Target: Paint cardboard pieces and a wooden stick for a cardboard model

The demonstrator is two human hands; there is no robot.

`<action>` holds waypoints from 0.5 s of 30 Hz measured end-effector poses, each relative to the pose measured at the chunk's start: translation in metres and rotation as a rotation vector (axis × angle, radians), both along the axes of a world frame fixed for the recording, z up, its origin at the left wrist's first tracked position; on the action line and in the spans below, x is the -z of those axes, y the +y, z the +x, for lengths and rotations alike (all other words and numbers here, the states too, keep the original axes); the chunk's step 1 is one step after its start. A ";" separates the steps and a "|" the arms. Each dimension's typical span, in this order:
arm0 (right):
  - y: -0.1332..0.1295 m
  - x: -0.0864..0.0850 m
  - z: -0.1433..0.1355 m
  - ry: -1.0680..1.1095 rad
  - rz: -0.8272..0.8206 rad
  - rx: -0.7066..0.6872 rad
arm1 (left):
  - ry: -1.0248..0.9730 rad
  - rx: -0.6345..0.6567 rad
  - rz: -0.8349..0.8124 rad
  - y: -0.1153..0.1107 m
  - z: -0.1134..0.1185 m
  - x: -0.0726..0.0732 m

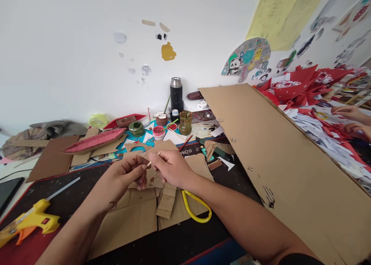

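Both of my hands meet over cardboard in the middle of the table. A short, thin pale stick (149, 164) runs between them. My left hand (126, 176) is closed, with thumb and fingertips pinching the stick's lower end; dark smudges mark its skin. My right hand (171, 166) is closed round the other end, and its curled fingers hide part of the stick. Beneath them lie stained cardboard pieces (136, 207) and a narrow cardboard strip (166, 203). A yellow tube loop (199, 219) rests just below my right wrist.
A yellow glue gun (37, 218) lies at left. Paint jars (159, 132), a black flask (176, 95) and a red paper-lined cardboard boat (95, 141) stand behind. A large cardboard sheet (278, 160) leans at right; beyond it another person's hands (352, 120) are among red and white paper.
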State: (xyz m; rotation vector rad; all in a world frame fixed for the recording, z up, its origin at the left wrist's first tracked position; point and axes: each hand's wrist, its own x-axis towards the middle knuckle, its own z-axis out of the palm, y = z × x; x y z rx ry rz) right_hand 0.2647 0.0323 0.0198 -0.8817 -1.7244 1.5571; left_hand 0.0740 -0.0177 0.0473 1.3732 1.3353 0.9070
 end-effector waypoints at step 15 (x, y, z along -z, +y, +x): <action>0.001 0.012 -0.003 0.033 0.088 0.088 | -0.204 -0.185 -0.058 -0.002 0.010 0.008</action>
